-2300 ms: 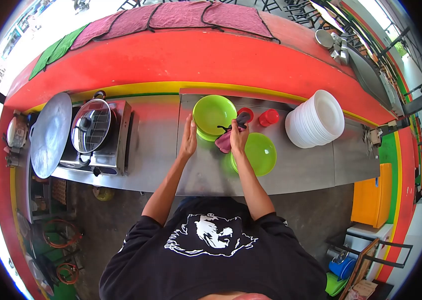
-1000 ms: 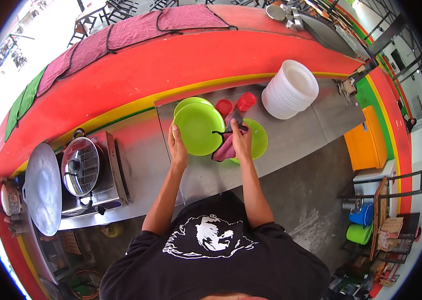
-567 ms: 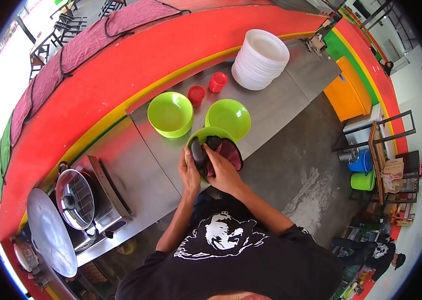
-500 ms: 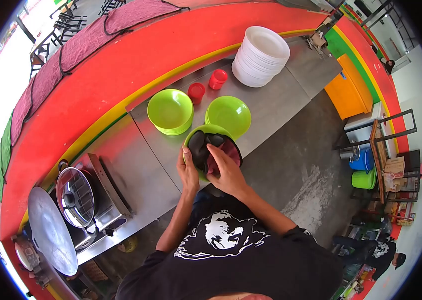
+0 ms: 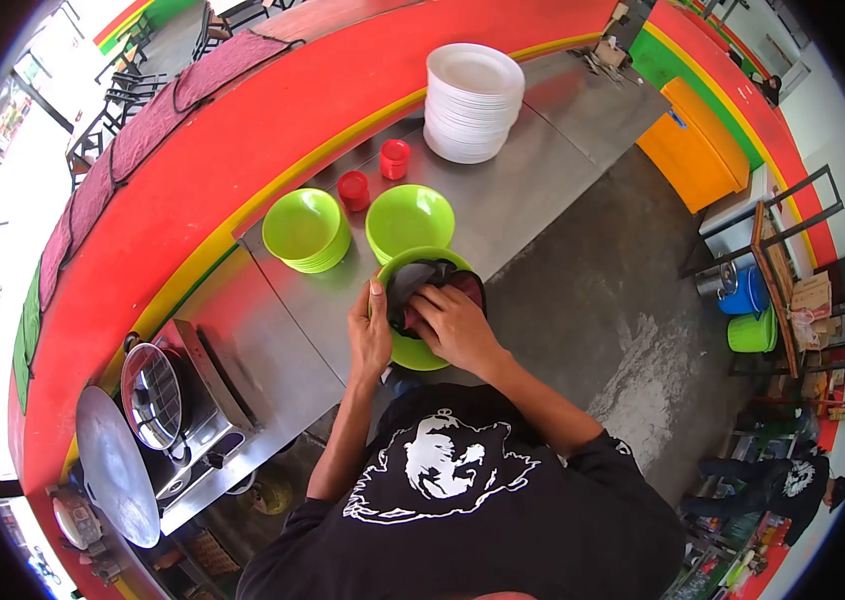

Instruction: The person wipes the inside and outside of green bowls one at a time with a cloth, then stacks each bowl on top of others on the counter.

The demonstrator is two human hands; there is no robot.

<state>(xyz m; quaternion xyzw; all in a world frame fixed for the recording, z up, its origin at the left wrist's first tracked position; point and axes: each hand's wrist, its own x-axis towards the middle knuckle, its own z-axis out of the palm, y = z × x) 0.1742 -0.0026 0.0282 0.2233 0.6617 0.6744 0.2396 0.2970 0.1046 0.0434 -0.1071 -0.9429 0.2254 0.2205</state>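
My left hand (image 5: 371, 337) grips the left rim of a lime-green bowl (image 5: 415, 354), thumb upright along its side. Inside the bowl lies a dark grey and maroon cloth (image 5: 409, 284), partly hanging over the right rim. My right hand (image 5: 456, 330) has its fingers curled into the cloth, pressing it against the bowl's inside; the fingertips are partly hidden. The bowl is held in front of my body at the counter's edge. Just beyond it stand a shorter stack of green bowls (image 5: 410, 218) and a taller green stack (image 5: 307, 230).
Two small red containers (image 5: 354, 191) and a tall stack of white plates (image 5: 474, 105) stand farther back on the steel counter (image 5: 288, 325). To the left are a glass-lidded pot (image 5: 154, 396) and a large round metal pan (image 5: 115, 468). A co-worker (image 5: 781, 490) bends over at lower right.
My right hand's fingers have curled deeper into the cloth, which is bunched differently. The bowl remains in my left hand. The view has shifted, so the counter items appear farther left.
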